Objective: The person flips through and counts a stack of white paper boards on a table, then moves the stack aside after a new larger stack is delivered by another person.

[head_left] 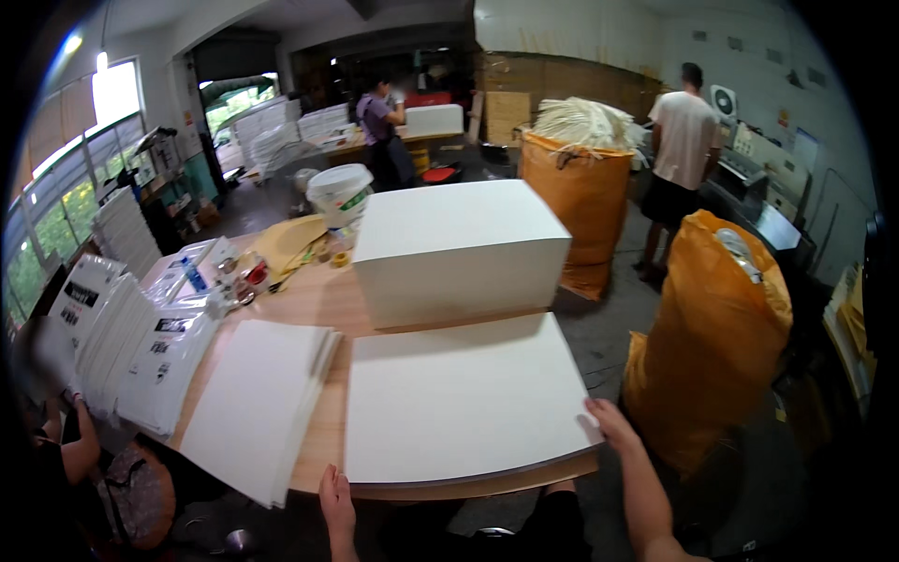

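A low stack of large white sheets (468, 398) lies near the front edge of the table. At its near left corner my left hand (338, 504) is upright, its fingers stretched up beside the corner and holding nothing that I can see. My right hand (613, 429) grips the stack's right edge near the front corner, and some of its fingers are hidden. Directly behind stands a tall block of white sheets (461, 272). Left of the low stack, a smaller pile of white sheets (257, 403) lies askew, its near end reaching past the table edge.
Plastic-wrapped packs (164, 361) line the table's left side. A white bucket (339, 192), a small bottle (194, 273) and tape rolls (339, 258) sit farther back. Two orange sacks (707, 342) stand right. One person (686, 140) stands beyond them, another (379, 126) at the back; someone's arm (82, 440) shows left.
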Available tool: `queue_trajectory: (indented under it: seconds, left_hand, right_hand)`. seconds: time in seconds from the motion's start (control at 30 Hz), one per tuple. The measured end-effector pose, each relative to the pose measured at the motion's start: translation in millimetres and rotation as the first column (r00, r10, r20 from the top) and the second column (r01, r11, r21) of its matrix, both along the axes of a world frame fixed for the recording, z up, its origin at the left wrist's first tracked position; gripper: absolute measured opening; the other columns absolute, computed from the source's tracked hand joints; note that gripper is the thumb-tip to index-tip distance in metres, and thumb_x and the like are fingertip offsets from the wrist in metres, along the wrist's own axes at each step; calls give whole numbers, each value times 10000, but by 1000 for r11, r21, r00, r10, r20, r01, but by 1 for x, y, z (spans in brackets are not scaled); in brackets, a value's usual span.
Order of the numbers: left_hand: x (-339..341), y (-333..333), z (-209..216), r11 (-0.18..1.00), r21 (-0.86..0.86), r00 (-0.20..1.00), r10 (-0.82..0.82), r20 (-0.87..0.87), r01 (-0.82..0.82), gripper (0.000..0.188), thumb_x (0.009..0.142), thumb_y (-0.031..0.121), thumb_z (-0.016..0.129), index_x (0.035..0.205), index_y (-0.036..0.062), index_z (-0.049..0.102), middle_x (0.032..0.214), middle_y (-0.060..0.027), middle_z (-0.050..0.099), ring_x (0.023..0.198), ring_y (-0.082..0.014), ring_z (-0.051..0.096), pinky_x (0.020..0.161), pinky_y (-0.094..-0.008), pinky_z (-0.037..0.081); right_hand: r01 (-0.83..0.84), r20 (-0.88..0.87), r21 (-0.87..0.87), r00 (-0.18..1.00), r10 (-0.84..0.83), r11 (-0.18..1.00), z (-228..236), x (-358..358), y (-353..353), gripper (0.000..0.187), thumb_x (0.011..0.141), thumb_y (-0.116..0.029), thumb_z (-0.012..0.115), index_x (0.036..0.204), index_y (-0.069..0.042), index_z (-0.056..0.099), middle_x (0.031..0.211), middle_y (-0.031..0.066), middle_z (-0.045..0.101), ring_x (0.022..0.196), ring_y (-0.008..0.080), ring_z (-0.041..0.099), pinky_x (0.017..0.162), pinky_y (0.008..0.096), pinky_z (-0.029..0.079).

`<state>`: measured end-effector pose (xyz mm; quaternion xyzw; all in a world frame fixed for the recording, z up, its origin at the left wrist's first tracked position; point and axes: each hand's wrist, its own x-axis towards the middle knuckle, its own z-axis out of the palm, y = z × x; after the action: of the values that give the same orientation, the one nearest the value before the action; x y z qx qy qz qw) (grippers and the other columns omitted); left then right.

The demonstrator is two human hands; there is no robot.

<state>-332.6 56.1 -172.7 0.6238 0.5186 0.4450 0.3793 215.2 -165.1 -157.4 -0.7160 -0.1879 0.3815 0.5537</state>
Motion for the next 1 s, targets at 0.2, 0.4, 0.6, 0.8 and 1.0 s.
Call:
queue_trajectory:
  seconds: [0.2, 0.4, 0.6, 0.8, 1.0]
  left_hand:
    - [44, -27, 2, 971, 5, 964, 237, -120, -238, 382, 898, 135, 700, 1210, -65, 606, 1110, -217, 682, 995, -347, 648, 912, -412, 499]
    - [25, -96, -4, 957, -182, 974, 220, -59, -227, 405, 866, 234, 779, 1130, -41, 645, 1039, -115, 689, 943, -181, 639, 829, -336, 530]
    - [-6, -95, 27, 649, -643, 776, 126, 618, 407, 423, 984, 331, 684, 1252, 4, 676, 1100, -94, 718, 991, -171, 666, 834, -330, 538]
    - [-3, -98, 63, 698, -622, 934, -299, 197, 355, 489, 943, 295, 743, 1263, -63, 648, 1127, -108, 717, 990, -180, 678, 856, -336, 547]
    - [16, -91, 187, 811, -427, 915, -384, 125, 400, 508, 883, 276, 781, 1240, -64, 656, 1128, -122, 715, 1004, -223, 670, 894, -361, 530]
  right_hand:
    - [-210, -180, -83, 965, 192, 974, 13, -4, 9, 629, 979, -519, 636, 1275, 36, 625, 1122, 100, 699, 986, 172, 650, 833, 308, 509]
    - [-348, -148, -156, 933, 327, 924, 18, 26, -32, 661, 976, -550, 619, 1347, -3, 596, 1184, 104, 690, 1047, 191, 650, 883, 334, 512]
    - [-289, -318, -259, 926, 201, 921, 40, -19, -129, 668, 949, -527, 670, 1394, -39, 568, 1222, 107, 677, 1062, 198, 658, 884, 341, 519]
    - [-33, -267, -183, 964, -18, 982, 64, -76, -183, 551, 917, -358, 753, 1272, 42, 623, 1072, 112, 707, 933, 204, 687, 813, 319, 538]
    - [11, -85, 6, 996, -11, 1000, 146, -81, -167, 598, 845, -318, 824, 1241, 78, 615, 1074, 123, 700, 932, 199, 676, 856, 331, 538]
